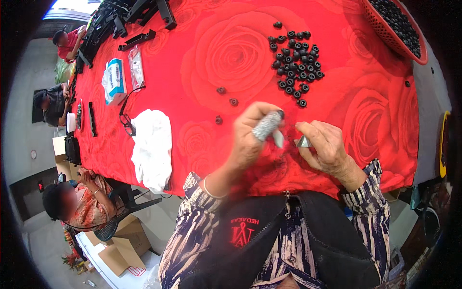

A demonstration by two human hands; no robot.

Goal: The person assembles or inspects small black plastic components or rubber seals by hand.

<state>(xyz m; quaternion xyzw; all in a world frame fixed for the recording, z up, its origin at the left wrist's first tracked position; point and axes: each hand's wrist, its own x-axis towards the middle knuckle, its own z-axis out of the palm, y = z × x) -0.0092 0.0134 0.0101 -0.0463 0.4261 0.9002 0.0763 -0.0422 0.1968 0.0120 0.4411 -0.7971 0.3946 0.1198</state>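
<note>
Single head-worn fisheye view, looking steeply down from above the person's chest, close over the near edge of the red tabletop point(365, 111); far end stretching toward upper left, edges bending at the rim

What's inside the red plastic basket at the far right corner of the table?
The red plastic basket holds a heap of small black round parts. Anything beneath that heap is covered, and the picture's edge hides part of the basket.
</note>
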